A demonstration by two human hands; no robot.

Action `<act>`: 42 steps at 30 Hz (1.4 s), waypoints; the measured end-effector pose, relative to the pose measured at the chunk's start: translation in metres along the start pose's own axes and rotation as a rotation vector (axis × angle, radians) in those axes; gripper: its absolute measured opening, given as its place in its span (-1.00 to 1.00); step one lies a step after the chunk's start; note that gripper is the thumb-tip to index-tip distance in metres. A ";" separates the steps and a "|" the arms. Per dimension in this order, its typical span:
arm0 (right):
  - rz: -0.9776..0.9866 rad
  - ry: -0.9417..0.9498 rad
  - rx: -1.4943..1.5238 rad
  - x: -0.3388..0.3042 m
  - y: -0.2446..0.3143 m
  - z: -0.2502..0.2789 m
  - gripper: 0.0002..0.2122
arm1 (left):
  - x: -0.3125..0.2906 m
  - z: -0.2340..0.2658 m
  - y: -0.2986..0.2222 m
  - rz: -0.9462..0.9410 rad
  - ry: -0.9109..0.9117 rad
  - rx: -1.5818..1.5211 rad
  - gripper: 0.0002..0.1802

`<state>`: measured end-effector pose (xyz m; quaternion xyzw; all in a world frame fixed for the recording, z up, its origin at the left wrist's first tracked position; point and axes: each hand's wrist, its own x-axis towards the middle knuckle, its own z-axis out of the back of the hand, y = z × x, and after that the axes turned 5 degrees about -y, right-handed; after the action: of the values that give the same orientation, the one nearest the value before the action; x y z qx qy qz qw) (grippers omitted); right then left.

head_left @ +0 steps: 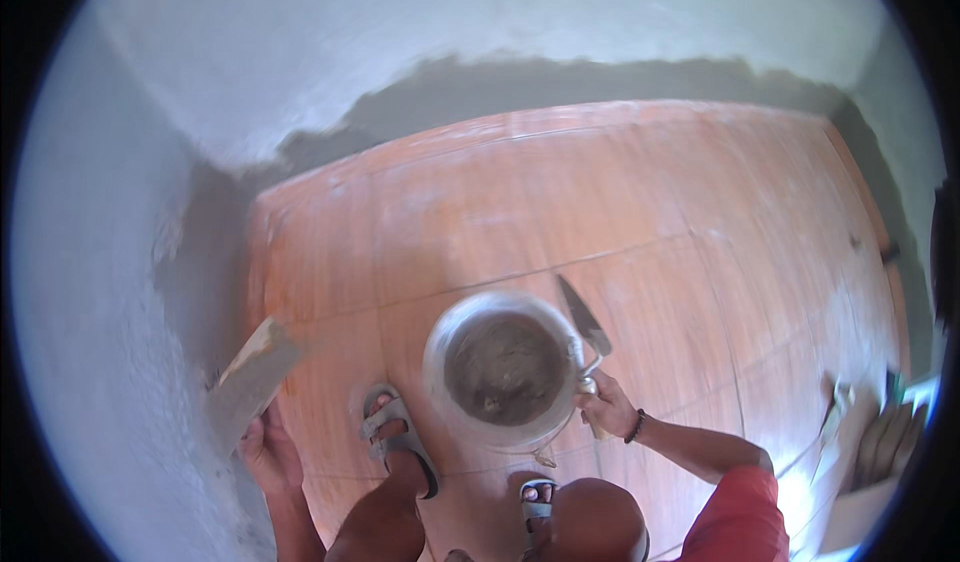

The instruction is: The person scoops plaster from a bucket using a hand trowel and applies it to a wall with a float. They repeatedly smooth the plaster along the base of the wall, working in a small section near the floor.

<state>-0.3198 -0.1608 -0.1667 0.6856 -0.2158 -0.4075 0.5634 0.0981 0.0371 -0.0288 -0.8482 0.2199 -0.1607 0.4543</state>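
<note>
Low on the left, my left hand [270, 452] grips the lower end of a flat, mortar-smeared board [250, 377], which is tilted up close to the left wall. My right hand [607, 407] is closed around the handle of a pointed trowel [582, 314] beside the pot's right rim. The trowel's blade points up and away, outside the pot. Between my hands a round metal pot [437, 357] stands on the floor, partly filled with grey wet mortar [505, 367]. Whether my right fingers also touch the pot's rim, I cannot tell.
Wood-look floor tiles [480, 212] spread around the pot. Fresh grey mortar bands [560, 84] run along the base of the pale walls [600, 12]. My sandalled foot [385, 417] stands left of the pot. Blurred items in a box [880, 452] lie at the lower right.
</note>
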 end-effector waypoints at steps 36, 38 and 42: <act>-0.004 0.001 -1.279 -0.017 0.181 -0.088 -0.74 | 0.061 0.064 0.170 -0.137 0.249 -0.177 -0.44; -0.054 0.057 -1.417 -0.016 0.192 -0.093 -0.75 | 0.052 0.071 0.175 -0.112 0.205 -0.191 -0.45; 0.018 0.139 -1.674 -0.001 0.197 -0.096 -0.78 | 0.047 0.085 0.177 -0.072 0.190 -0.215 -0.46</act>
<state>-0.2117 -0.1561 0.0235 0.0630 0.1874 -0.3854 0.9013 0.1386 -0.0148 -0.2198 -0.8803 0.2472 -0.2320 0.3320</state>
